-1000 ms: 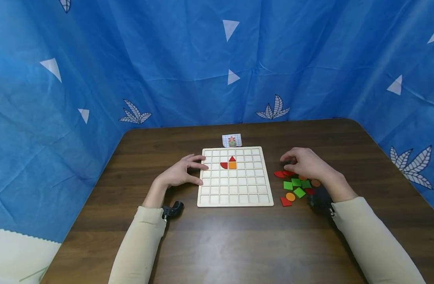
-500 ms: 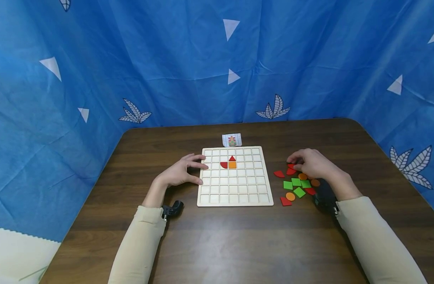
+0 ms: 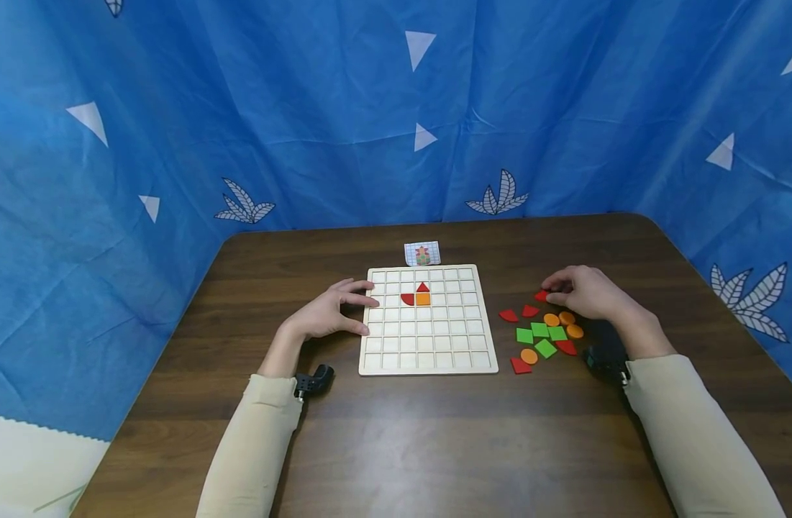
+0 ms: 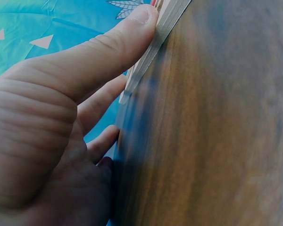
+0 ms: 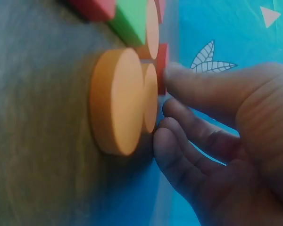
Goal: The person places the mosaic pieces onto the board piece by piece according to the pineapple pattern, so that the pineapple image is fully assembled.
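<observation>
A cream grid board [image 3: 428,342] lies mid-table, bearing a red triangle [image 3: 423,287], an orange square [image 3: 423,298] and a red quarter circle [image 3: 408,299]. My left hand [image 3: 327,313] rests with spread fingers along the board's left side; its thumb [image 4: 137,28] touches the board's edge [image 4: 167,28] in the left wrist view. My right hand [image 3: 586,293] is at the far side of the loose pieces, with thumb and fingertips pinching a red piece [image 3: 542,296], partly covered. Its thumb [image 5: 184,82] lies against that piece in the right wrist view.
Right of the board lie several green squares [image 3: 524,336], orange discs [image 3: 529,356] and red pieces [image 3: 521,365]. A small printed pattern card [image 3: 422,254] sits behind the board. Blue curtain [image 3: 344,129] surrounds the wooden table's [image 3: 402,446] back and sides.
My right hand has moved right, away from the board, and the red piece at its fingertips has shifted right and back with it. More orange discs are uncovered. My left hand stays put.
</observation>
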Tool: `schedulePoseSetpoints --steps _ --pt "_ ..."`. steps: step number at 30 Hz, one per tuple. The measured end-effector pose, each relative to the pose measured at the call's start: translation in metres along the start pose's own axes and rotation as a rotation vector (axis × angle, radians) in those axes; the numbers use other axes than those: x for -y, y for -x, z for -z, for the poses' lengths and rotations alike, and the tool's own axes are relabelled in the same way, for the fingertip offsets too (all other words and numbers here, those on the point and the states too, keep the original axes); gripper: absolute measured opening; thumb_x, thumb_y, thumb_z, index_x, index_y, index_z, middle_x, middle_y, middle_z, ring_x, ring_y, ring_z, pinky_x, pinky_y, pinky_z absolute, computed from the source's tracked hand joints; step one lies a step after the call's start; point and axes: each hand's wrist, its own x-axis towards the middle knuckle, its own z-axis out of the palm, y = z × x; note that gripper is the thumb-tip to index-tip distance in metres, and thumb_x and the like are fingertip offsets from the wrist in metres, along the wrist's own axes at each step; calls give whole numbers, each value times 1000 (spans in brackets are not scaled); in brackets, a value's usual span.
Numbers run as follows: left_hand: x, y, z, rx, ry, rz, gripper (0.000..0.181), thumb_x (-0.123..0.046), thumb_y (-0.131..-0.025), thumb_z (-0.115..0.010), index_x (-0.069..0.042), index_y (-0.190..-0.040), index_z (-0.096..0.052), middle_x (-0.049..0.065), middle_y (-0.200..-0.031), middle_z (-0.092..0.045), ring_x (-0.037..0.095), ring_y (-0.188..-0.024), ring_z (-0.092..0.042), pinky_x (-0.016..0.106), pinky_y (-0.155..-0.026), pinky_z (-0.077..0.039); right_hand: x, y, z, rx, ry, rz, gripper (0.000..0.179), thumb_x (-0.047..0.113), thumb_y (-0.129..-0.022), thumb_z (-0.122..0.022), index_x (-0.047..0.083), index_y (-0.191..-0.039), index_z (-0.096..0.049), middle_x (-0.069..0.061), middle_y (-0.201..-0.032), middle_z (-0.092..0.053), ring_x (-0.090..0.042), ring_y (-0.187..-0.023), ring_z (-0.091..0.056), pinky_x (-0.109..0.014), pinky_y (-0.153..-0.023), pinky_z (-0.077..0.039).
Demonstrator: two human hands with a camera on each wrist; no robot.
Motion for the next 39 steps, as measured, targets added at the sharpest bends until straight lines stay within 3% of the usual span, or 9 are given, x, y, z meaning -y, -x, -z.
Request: schedulePoseSetpoints --steps 5,11,15,39 --pt "-1 0 1 1 0 -1 52 -27 -81 -90 -21 -130 -74 1 -164 -40 35 -160 -7 66 -125 -15 0 1 2 -11 -4 -25 24 6 -102 -60 1 -122 -72 -28 -124 -66 -37 -101 -62 -56 -90 -56" --pt "-1 0 1 2 -5 1 52 -28 -81 -90 -21 -129 -74 2 -164 -40 35 -160 -8 66 -125 -16 1 1 3 9 18 -41 40 27 -97 -74 0 -125 -70 -22 -113 -66 -29 -91 -58 -38 -74 -53" --pt "-1 1 1 -1 -4 2 52 -28 -80 -90 -21 -130 -74 1 -164 -40 34 -160 -8 66 -125 -16 0 0 3 21 32 -48 44 29 -93 -78 0 -126 -70 -20 -112 -64 -28 -90 -56 -33 -71 -50" --pt "0 0 1 3 -13 -5 51 -29 -81 -89 -22 -129 -74 1 -164 -41 34 -160 -7 65 -126 -16 7 2 -2 -30 144 45 28 17 -99 -70 -6 -115 -68 -24 -112 -65 -30 -90 -61 -49 -81 -56"
